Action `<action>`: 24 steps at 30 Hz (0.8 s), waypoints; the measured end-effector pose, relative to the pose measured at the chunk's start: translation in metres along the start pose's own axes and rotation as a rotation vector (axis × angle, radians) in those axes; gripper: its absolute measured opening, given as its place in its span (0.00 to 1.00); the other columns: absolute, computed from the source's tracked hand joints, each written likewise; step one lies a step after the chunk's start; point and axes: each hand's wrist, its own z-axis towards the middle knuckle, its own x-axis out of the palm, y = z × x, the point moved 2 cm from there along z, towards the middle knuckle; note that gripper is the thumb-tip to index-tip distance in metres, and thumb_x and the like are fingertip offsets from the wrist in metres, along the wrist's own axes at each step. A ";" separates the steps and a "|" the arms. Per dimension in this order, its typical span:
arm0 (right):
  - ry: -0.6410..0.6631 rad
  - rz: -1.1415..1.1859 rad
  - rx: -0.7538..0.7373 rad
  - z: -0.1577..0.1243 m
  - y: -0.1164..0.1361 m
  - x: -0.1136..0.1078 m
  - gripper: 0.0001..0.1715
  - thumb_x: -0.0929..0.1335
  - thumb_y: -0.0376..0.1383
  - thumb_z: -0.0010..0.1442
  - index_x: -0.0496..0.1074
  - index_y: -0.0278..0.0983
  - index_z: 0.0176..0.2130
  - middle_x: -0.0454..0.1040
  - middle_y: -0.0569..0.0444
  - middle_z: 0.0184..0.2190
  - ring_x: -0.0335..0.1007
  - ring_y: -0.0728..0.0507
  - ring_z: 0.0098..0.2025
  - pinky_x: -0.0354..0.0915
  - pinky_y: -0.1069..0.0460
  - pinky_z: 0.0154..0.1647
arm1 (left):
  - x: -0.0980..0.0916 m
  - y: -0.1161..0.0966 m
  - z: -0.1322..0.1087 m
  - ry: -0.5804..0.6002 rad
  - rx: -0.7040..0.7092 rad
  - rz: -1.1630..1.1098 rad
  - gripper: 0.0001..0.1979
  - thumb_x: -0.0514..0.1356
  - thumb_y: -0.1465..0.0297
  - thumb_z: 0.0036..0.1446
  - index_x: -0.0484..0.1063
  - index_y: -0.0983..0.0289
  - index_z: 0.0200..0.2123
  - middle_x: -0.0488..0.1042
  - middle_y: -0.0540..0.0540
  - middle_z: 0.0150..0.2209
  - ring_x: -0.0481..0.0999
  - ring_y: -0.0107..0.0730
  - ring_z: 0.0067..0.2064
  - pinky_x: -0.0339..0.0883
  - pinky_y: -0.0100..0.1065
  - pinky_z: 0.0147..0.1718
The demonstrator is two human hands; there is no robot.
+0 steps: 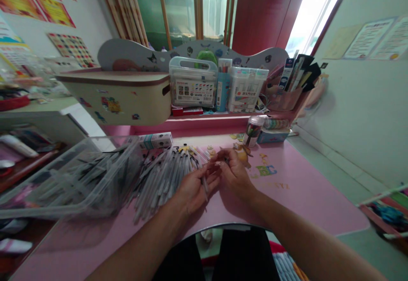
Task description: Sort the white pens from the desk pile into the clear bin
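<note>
My left hand [195, 189] is palm up over the front middle of the desk, its fingers curled around a thin pen refill [204, 184] that slants down toward the desk edge. Right beside it, my right hand [236, 174] has its fingers bent together, the fingertips meeting those of the left. Whatever lies between the right fingertips is too small and hidden to name. Left of my hands a loose heap of slim translucent pen refills [162, 179], many with dark tips, is fanned out on the pink desk [287, 200].
A clear plastic bin [86, 200] of similar sticks stands left of the heap, a small white box [155, 140] behind it. At the back right are a clear jar [254, 130] and a blue box [273, 135]. A cream storage box [127, 98] and marker cases [194, 86] fill the shelf.
</note>
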 end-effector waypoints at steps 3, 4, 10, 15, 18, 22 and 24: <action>0.106 -0.027 -0.056 -0.005 0.000 0.006 0.23 0.61 0.26 0.60 0.61 0.44 0.53 0.72 0.50 0.51 0.68 0.43 0.55 0.61 0.42 0.58 | 0.001 0.004 0.002 0.028 -0.029 -0.078 0.10 0.50 0.77 0.65 0.72 0.72 0.38 0.77 0.60 0.32 0.80 0.31 0.33 0.76 0.30 0.33; 0.135 -0.066 -0.064 -0.006 0.001 0.007 0.27 0.61 0.26 0.59 0.60 0.45 0.56 0.71 0.50 0.54 0.66 0.43 0.57 0.59 0.41 0.60 | 0.002 0.005 0.002 0.034 -0.029 -0.093 0.11 0.50 0.77 0.65 0.72 0.71 0.38 0.77 0.59 0.30 0.79 0.30 0.31 0.75 0.28 0.31; 0.252 -0.315 -0.123 -0.008 0.008 0.007 0.36 0.61 0.26 0.57 0.60 0.45 0.63 0.65 0.49 0.61 0.58 0.40 0.64 0.48 0.36 0.65 | 0.004 0.007 0.004 0.046 -0.038 -0.150 0.12 0.49 0.75 0.66 0.73 0.71 0.39 0.77 0.56 0.29 0.77 0.27 0.26 0.74 0.27 0.29; 0.147 -0.187 -0.092 -0.004 0.003 0.002 0.27 0.62 0.31 0.61 0.64 0.45 0.59 0.68 0.50 0.58 0.62 0.40 0.60 0.57 0.41 0.61 | 0.005 0.006 0.001 0.054 -0.032 -0.112 0.11 0.50 0.77 0.65 0.72 0.72 0.39 0.76 0.58 0.30 0.78 0.28 0.29 0.74 0.27 0.30; -0.011 -0.134 -0.064 0.002 -0.003 -0.007 0.18 0.61 0.35 0.63 0.67 0.43 0.52 0.71 0.50 0.50 0.68 0.41 0.53 0.62 0.44 0.54 | 0.005 -0.002 -0.004 -0.016 0.010 -0.027 0.10 0.50 0.77 0.65 0.71 0.71 0.39 0.74 0.57 0.30 0.76 0.26 0.27 0.72 0.25 0.26; 0.057 -0.310 0.030 0.005 -0.007 -0.009 0.10 0.62 0.29 0.56 0.70 0.38 0.37 0.72 0.52 0.35 0.68 0.42 0.39 0.63 0.47 0.43 | 0.011 -0.027 -0.021 -0.029 0.245 0.090 0.06 0.53 0.77 0.64 0.69 0.68 0.36 0.67 0.49 0.26 0.62 0.17 0.18 0.55 0.18 0.14; 0.195 -0.399 0.023 0.002 -0.005 -0.003 0.11 0.63 0.26 0.51 0.70 0.37 0.34 0.71 0.52 0.34 0.66 0.43 0.38 0.61 0.48 0.42 | 0.016 -0.044 -0.035 -0.009 0.398 0.141 0.05 0.55 0.77 0.62 0.69 0.67 0.34 0.66 0.49 0.26 0.58 0.15 0.18 0.51 0.17 0.13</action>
